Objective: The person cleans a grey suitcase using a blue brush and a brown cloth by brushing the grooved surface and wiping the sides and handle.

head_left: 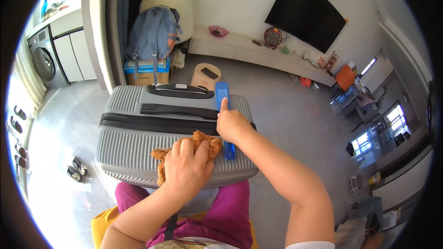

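A grey ribbed suitcase lies in front of my knees, with a black carrying handle and a black band across its top. My left hand is closed on a crumpled brown cloth and presses it onto the suitcase's near part. A long, narrow blue plastic object, partly see-through, lies lengthwise across the right part of the suitcase. My right hand is over its middle, index finger stretched along it and the other fingers curled. The hand hides that middle stretch; the exact kind of object is unclear.
A round beige bin stands just beyond the suitcase. Behind it, to the left, a blue-grey backpack rests on stacked boxes. Black shoes lie on the floor at left. A low white cabinet runs along the wall below a television.
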Demonstrator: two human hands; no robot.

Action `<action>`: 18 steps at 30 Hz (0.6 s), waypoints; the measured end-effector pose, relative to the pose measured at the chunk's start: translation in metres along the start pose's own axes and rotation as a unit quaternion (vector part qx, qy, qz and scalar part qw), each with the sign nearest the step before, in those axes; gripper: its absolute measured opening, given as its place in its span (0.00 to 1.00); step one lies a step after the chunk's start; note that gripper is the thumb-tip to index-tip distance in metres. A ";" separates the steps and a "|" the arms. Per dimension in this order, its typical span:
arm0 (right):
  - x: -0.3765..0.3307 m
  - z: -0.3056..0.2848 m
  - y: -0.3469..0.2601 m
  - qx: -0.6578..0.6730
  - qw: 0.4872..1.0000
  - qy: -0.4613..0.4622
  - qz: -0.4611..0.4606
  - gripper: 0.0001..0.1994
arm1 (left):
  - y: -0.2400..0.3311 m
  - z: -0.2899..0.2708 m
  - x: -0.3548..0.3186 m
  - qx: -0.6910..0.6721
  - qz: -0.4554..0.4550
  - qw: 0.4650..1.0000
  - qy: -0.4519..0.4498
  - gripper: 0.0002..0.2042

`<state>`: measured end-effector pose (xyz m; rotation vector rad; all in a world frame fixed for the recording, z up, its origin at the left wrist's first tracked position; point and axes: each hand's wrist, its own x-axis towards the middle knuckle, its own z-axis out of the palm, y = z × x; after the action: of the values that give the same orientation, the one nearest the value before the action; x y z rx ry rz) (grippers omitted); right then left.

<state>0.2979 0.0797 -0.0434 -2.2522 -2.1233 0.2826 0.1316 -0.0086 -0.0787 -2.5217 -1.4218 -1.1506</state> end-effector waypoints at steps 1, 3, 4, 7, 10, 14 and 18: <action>-0.003 0.000 0.001 0.001 1.000 0.001 -0.014 0.29 | -0.001 0.001 0.001 0.002 0.001 1.000 0.006 0.23; -0.022 0.006 0.009 0.002 0.999 0.003 -0.042 0.29 | -0.003 -0.001 0.001 0.018 0.016 0.999 0.024 0.22; -0.046 -0.002 0.004 0.009 0.999 -0.025 -0.045 0.30 | -0.006 -0.002 0.000 0.027 0.019 0.999 0.033 0.21; -0.082 -0.019 0.000 0.031 0.991 -0.120 -0.045 0.31 | -0.008 -0.004 -0.005 0.031 0.012 0.999 0.026 0.21; -0.065 -0.016 0.005 0.039 0.994 -0.095 -0.046 0.30 | -0.005 -0.008 -0.007 0.007 -0.003 1.000 0.013 0.23; -0.024 0.017 0.029 0.063 0.994 0.059 -0.066 0.29 | 0.006 -0.005 0.001 -0.005 0.009 1.000 -0.003 0.23; -0.097 -0.010 0.022 0.115 0.987 -0.078 -0.078 0.30 | -0.001 -0.008 -0.002 0.007 -0.003 1.000 -0.001 0.23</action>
<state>0.3160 -0.0174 -0.0258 -1.9845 -2.1915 0.6793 0.1251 -0.0123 -0.0748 -2.5120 -1.4336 -1.1354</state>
